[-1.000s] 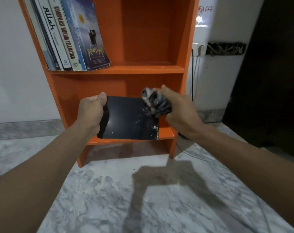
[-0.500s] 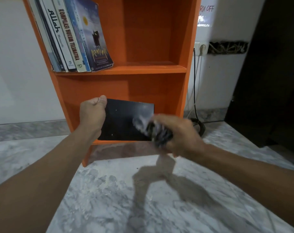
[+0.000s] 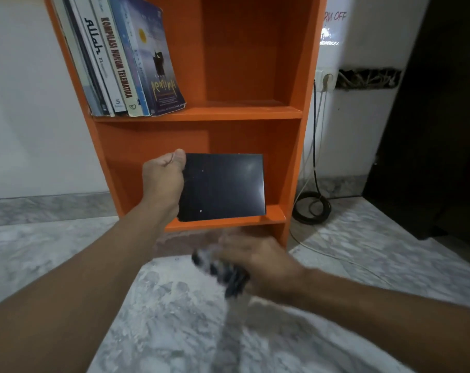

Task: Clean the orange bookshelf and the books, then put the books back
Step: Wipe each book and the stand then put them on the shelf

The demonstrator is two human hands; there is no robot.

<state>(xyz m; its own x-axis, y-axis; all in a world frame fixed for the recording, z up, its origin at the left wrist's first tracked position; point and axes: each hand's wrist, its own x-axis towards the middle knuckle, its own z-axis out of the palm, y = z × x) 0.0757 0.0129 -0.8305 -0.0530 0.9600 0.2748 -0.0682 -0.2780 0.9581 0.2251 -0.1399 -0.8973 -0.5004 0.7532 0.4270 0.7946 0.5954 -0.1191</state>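
My left hand (image 3: 162, 179) grips the left edge of a black book (image 3: 224, 187), held upright in front of the lower compartment of the orange bookshelf (image 3: 196, 114). A few white specks sit on its cover. My right hand (image 3: 252, 259), blurred by motion, clutches a dark and white cloth (image 3: 220, 270) below the book, clear of it. Several books (image 3: 121, 63) lean together at the left of the upper shelf.
A marble floor (image 3: 174, 319) spreads below. A black cable coil (image 3: 312, 208) lies right of the shelf, its cord rising to a wall socket (image 3: 326, 79). A dark doorway or cabinet (image 3: 443, 130) fills the right side. White wall at the left.
My right hand has swept the cloth down across the book's cover and off its lower edge. Most white dust is gone from the cover. My left hand keeps its hold.
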